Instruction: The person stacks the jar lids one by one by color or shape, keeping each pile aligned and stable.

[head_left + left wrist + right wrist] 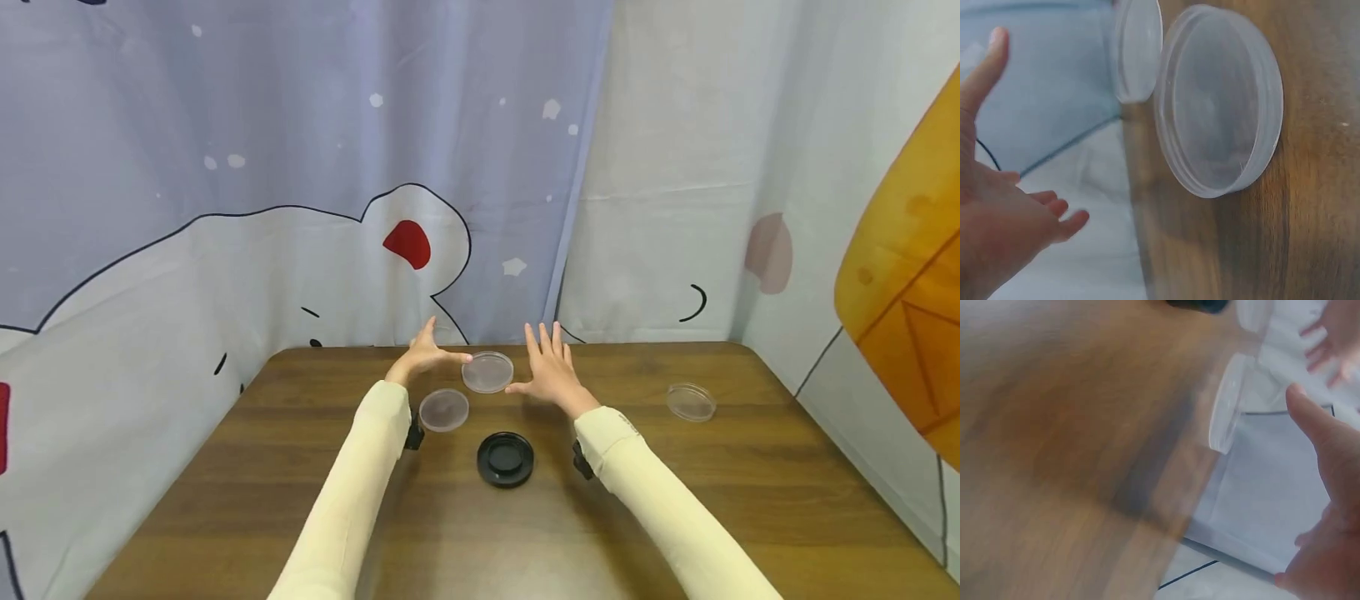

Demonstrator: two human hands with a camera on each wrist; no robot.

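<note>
My left hand (422,358) hovers at the far side of the table, its fingers spread and holding nothing. Facing it, my right hand (553,375) is also spread wide, palm turned inward. Between the two hands is a clear, shallow round dish (487,372); in the head view my left thumb tip overlaps its rim. Just below my left hand lies a second clear round dish (1216,106), large in the left wrist view. A black round dish (506,481) with a raised inner ring sits nearer to me, between my forearms.
Off to the right lies another clear round dish (692,402). The brown wooden table (450,533) ends at the back against a printed curtain (300,150), which also hangs along both sides.
</note>
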